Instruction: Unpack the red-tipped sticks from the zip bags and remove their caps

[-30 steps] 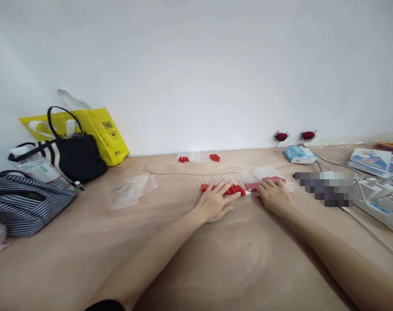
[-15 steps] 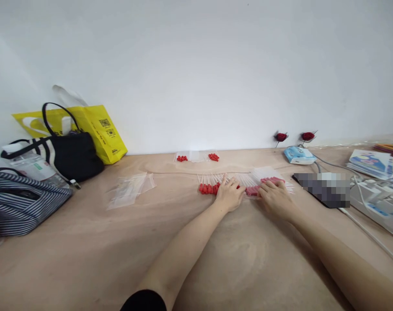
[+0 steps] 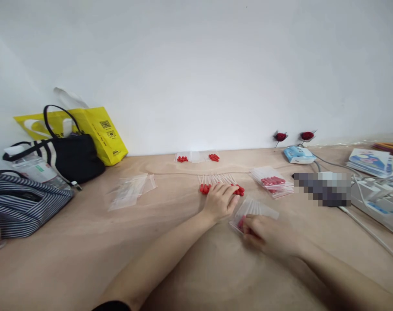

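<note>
A row of thin white sticks with red bulb-like tips [image 3: 204, 188] lies on the table, tips toward me. My left hand [image 3: 220, 201] rests at this row, fingers stretched over some of the red tips and thumb apart; it grips nothing that I can see. Closer to me, a small clear zip bag [image 3: 264, 209] with red-tipped sticks inside lies slanted. The fingers of my right hand [image 3: 259, 229], slightly blurred, are closed on its lower end and hide part of the tips. Beyond my right hand sits a stack of filled zip bags [image 3: 272, 181].
Flat plastic bags [image 3: 130, 192] lie on the left. Two bags with red pieces [image 3: 182, 159] lie by the wall. Bags, including a yellow one [image 3: 110, 138], stand at far left. A blue tissue pack [image 3: 299, 154], a pixelated dark object [image 3: 326, 190] and a power strip [image 3: 378, 203] are right.
My right hand has pulled a filled zip bag toward me and left, away from the stack. My left hand has shifted slightly left and nearer to me.
</note>
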A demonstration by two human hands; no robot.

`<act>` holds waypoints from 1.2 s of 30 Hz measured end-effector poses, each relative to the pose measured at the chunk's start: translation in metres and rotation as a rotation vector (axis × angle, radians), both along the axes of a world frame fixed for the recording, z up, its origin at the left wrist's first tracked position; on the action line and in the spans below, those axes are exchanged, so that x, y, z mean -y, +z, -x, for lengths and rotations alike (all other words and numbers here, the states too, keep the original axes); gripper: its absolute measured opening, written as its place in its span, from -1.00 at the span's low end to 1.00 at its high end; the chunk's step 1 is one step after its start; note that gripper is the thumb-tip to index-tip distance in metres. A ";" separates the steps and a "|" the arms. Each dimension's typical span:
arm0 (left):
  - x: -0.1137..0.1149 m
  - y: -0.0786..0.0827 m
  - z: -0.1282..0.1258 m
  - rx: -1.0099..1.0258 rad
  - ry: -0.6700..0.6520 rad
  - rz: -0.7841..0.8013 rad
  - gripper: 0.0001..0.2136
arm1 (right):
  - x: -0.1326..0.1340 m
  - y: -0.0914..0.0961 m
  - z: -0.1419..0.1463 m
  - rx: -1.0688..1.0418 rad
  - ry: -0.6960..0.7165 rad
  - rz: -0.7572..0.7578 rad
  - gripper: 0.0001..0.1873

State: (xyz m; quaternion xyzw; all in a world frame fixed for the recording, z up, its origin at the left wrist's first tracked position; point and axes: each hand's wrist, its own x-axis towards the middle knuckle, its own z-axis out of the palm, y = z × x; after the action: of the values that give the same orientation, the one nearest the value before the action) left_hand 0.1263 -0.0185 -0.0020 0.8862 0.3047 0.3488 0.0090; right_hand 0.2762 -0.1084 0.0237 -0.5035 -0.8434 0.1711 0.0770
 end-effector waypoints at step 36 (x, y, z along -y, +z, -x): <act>0.024 -0.017 0.094 0.508 0.208 0.960 -0.63 | -0.050 -0.032 0.035 -0.217 0.147 -0.315 -0.41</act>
State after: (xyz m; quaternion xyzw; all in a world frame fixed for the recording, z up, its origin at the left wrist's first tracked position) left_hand 0.0326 -0.0422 -0.0189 0.6359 0.5039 0.3724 0.4506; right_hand 0.2408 -0.0582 -0.0082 -0.4012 -0.8808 0.0958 0.2325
